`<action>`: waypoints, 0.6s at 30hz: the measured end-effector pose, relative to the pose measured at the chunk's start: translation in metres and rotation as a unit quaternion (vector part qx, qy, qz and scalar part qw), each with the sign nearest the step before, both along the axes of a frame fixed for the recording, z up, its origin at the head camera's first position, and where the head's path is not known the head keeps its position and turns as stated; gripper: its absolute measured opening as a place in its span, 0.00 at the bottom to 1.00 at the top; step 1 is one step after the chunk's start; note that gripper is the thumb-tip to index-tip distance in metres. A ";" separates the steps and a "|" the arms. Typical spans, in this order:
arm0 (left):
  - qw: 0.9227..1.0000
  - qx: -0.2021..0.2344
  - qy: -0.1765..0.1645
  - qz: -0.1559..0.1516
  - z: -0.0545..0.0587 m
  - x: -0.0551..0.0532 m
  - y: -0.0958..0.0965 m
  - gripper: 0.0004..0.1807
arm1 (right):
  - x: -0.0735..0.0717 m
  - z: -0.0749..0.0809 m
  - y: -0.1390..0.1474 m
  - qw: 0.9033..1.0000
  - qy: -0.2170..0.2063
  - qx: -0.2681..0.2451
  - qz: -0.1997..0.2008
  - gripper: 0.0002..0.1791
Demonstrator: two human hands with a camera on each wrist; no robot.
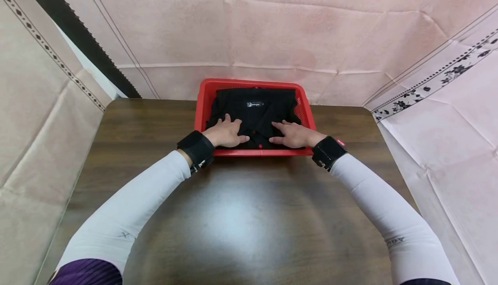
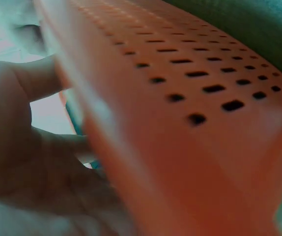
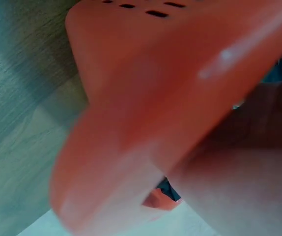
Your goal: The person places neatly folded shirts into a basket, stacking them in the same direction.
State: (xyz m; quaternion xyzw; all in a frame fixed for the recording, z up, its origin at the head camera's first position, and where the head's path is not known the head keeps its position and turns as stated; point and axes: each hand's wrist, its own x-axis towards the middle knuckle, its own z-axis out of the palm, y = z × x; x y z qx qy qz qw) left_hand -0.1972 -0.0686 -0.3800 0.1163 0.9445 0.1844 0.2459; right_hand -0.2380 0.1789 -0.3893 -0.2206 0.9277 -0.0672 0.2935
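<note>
A folded black shirt (image 1: 254, 116) with a small label at its collar and red buttons down the front lies inside a red plastic basket (image 1: 200, 112). My left hand (image 1: 226, 132) reaches over the near rim and rests on the shirt's left side, fingers spread. On the right side of the shirt lies my right hand (image 1: 293, 135), its fingers extended. In the left wrist view, the basket's slotted wall (image 2: 146, 128) stands beside the hand. The right wrist view shows a basket corner (image 3: 116, 128), with the hand mostly hidden in shadow behind the rim.
The basket stands at the far edge of a brown wooden table (image 1: 233, 216). Pale patterned cloth (image 1: 264, 34) hangs behind the table, with more cloth at both sides. Black bands (image 1: 196, 148) wrap both wrists, over white sleeves.
</note>
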 end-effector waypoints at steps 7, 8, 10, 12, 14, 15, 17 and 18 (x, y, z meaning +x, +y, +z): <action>1.000 0.017 0.020 -0.003 0.005 0.005 -0.004 0.40 | 0.006 0.002 0.010 0.999 0.022 -0.030 -0.006 0.43; 0.999 0.020 0.024 -0.004 0.006 0.006 -0.005 0.40 | 0.008 0.003 0.012 0.999 0.028 -0.035 -0.005 0.43; 0.999 0.024 0.035 -0.005 0.009 0.008 -0.006 0.39 | 0.010 0.006 0.014 0.998 0.044 -0.050 -0.001 0.42; 0.998 0.032 0.048 -0.006 0.011 0.009 -0.008 0.39 | 0.012 0.009 0.017 0.996 0.062 -0.065 0.005 0.40; 0.997 0.043 0.067 -0.007 0.012 0.011 -0.012 0.38 | 0.015 0.011 0.019 0.994 0.077 -0.079 0.007 0.40; 0.996 0.051 0.077 -0.009 0.013 0.012 -0.014 0.38 | 0.016 0.012 0.020 0.993 0.085 -0.086 0.009 0.40; 0.992 0.073 0.097 -0.015 0.015 0.015 -0.019 0.36 | 0.019 0.013 0.022 0.990 0.098 -0.098 0.013 0.39; 0.990 0.083 0.110 -0.017 0.016 0.017 -0.022 0.36 | 0.020 0.014 0.023 0.989 0.105 -0.102 0.013 0.40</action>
